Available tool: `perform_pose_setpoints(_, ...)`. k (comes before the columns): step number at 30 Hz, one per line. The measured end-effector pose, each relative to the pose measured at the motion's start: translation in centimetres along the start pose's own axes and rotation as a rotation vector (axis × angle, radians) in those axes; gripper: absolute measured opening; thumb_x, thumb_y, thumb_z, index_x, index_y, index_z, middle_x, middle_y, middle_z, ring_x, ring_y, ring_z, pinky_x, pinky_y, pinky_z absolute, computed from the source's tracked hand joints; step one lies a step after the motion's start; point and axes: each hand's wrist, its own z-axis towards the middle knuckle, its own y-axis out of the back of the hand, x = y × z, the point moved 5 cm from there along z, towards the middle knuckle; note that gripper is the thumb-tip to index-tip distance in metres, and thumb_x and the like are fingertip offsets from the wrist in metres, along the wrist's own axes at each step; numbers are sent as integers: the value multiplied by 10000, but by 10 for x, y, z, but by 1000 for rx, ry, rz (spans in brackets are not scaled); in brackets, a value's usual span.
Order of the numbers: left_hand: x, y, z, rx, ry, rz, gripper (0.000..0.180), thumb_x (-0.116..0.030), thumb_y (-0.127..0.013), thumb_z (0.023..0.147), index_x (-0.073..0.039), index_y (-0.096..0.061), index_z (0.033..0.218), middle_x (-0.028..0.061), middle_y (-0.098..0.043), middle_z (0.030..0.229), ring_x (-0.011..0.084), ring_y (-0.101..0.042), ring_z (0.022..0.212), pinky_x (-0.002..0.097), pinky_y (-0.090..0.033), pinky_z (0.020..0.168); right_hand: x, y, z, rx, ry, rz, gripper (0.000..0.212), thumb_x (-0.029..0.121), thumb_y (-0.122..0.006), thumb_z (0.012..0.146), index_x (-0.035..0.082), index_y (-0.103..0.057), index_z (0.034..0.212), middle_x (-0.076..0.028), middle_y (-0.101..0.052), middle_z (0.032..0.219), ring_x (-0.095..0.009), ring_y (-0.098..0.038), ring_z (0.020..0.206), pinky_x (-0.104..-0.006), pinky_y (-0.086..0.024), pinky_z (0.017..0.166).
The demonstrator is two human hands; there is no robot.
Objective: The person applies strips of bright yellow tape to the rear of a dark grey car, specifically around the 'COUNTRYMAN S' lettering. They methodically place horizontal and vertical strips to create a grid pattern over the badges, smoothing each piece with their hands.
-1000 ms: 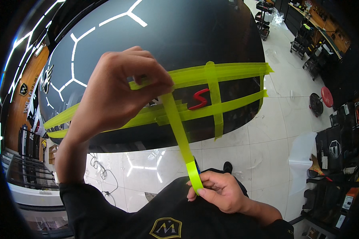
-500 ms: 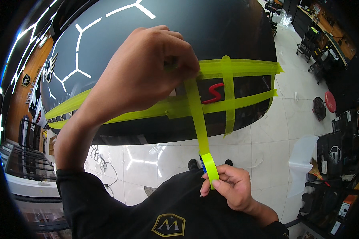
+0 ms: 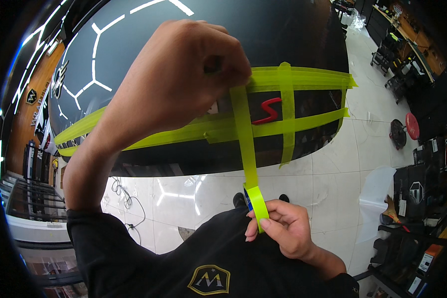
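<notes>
My left hand [image 3: 198, 74] is closed over the dark, glossy car panel [image 3: 303, 39], its fingertips together at the upper end of a yellow-green masking tape strip [image 3: 244, 134]. The strip runs taut down past the panel's lower edge to the tape roll [image 3: 258, 208]. My right hand [image 3: 289, 231] grips that roll between thumb and fingers, below the panel. Other tape bands [image 3: 303, 79] lie lengthwise and crosswise on the panel, framing a red curved badge [image 3: 267, 111] just right of the strip. My left hand and forearm hide part of the panel and the lettering.
A cable [image 3: 126, 198] lies on the pale tiled floor [image 3: 328, 198] at the left. A round red-topped stool [image 3: 411, 125] stands to the right. Black cases [image 3: 417, 191] and tools line the right side; a rack [image 3: 32, 198] is at the left.
Both hands keep their holds, with the tape still stretched between them. The roll and right hand sit slightly higher and further left in the picture; the view has shifted a little.
</notes>
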Motion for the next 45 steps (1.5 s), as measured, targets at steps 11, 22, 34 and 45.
perform_pose_setpoints(11, 3, -2, 0, -4, 17, -7, 21, -23, -766, 915, -31, -783, 924, 92, -729, 925, 189, -726, 807, 312, -602, 688, -3, -1, 2, 7, -1, 21, 251, 77, -529, 1054, -105, -615, 1204, -166, -748, 951, -183, -736, 860, -327, -600, 832)
perform_pose_setpoints(22, 0, -4, 2, 16, 120, -52, 38, 6, -743, 922, -6, -775, 907, 114, -720, 962, 249, -764, 902, 372, -653, 775, -4, 1, 0, -11, -32, 49, 260, 80, -538, 1053, -113, -609, 1212, -171, -745, 951, -188, -734, 853, -324, -597, 839)
perform_pose_setpoints(34, 0, -4, 0, -1, 79, -50, 43, 8, -744, 920, -18, -779, 916, 109, -716, 956, 244, -764, 902, 378, -655, 792, -6, 3, 2, -8, -20, 38, 269, 87, -534, 1054, -118, -607, 1211, -171, -746, 949, -187, -734, 856, -331, -604, 837)
perform_pose_setpoints(45, 0, -4, 0, -11, 71, -32, 56, 22, -741, 919, -16, -782, 915, 108, -723, 946, 240, -757, 895, 369, -653, 787, -8, 3, 4, 4, -24, 31, 273, 107, -534, 1060, -110, -605, 1210, -173, -741, 957, -186, -730, 852, -330, -604, 833)
